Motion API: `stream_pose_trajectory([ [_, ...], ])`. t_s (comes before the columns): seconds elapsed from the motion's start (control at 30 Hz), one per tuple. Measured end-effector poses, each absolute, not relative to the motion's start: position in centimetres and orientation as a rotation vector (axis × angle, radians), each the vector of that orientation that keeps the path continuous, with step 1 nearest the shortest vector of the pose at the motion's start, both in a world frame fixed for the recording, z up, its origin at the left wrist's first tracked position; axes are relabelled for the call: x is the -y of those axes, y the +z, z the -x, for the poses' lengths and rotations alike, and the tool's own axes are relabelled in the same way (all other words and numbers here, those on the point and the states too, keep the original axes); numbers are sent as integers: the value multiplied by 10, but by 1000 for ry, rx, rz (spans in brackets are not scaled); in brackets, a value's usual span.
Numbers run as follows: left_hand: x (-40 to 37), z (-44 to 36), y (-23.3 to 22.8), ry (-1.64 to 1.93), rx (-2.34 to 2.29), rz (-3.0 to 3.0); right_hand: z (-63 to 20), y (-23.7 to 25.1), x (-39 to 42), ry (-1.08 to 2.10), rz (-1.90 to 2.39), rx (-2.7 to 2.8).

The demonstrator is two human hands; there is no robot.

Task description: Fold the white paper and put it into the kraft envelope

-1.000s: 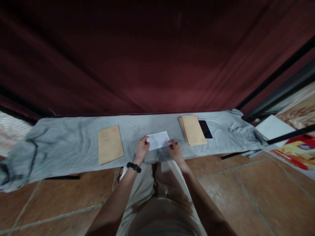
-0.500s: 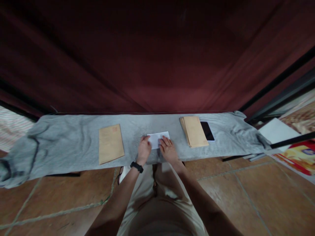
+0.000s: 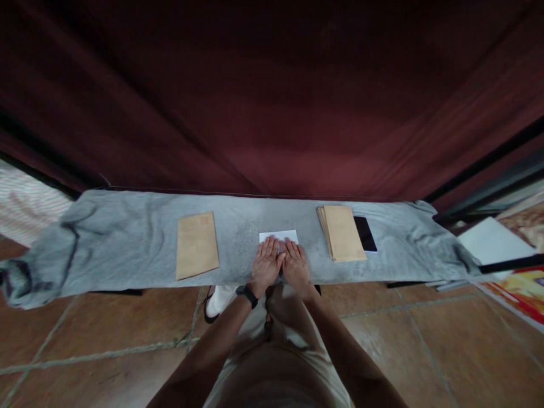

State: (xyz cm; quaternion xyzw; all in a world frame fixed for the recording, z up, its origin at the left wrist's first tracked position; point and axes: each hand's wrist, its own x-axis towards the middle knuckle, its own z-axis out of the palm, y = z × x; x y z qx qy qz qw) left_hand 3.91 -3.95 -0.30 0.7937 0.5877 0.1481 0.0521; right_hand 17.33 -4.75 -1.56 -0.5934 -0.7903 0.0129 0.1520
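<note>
A black wristband [image 3: 247, 295] circled the left wrist, nearest the body. Just beyond it the left hand [image 3: 266, 265] and the right hand [image 3: 296, 265] lay side by side, palms down, fingers outstretched and gripping nothing, thumbs close together. Under their fingers was a small white rectangular sheet of paper [image 3: 278, 233], only its far strip plainly uncovered. Pressing it well seemed to call for level, even weight through both hands, spread outward from the middle, since the soft grey fabric cloth [image 3: 238, 226] beneath might let it skid or crease. Well to the left of the hands lay a flat tan paper envelope [image 3: 196, 246]; to their right, a slightly fanned stack of tan paper envelopes [image 3: 345, 232], then a black rectangular phone [image 3: 365, 233]. A dark red fabric curtain [image 3: 272, 124] hung beyond.
</note>
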Motion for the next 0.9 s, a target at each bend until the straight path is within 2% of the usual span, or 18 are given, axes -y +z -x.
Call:
stream_pose_trajectory([
  [0.47, 56, -16, -6, 520, -1783, -2440, -170, -11, 48, 22, 1728, 2200],
  [0.9, 53, -3, -2, 406, -1320, -2620, -174, -4, 48, 90, 1669, 2251],
])
